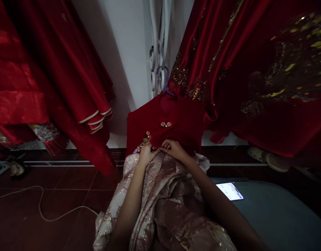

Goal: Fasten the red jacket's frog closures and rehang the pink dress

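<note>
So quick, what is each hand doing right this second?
Left hand: closed, pinching the lower edge of the red velvet garment near its gold beaded clasp.
Right hand: closed, gripping the same edge beside it.

Red velvet garment (176, 122) on a purple hanger (164, 82), hung at centre far, front facing the camera, lower hem bunched where both hands pinch it. Pearl clasp (165, 124) at mid chest, fastened; a second gold-and-pearl clasp (146, 138) lower left, near the hem, hanging loose at an angle. Pale pink brocade skirt (163, 202) drapes near, crumpled, its top edge touching the red hem.
</note>
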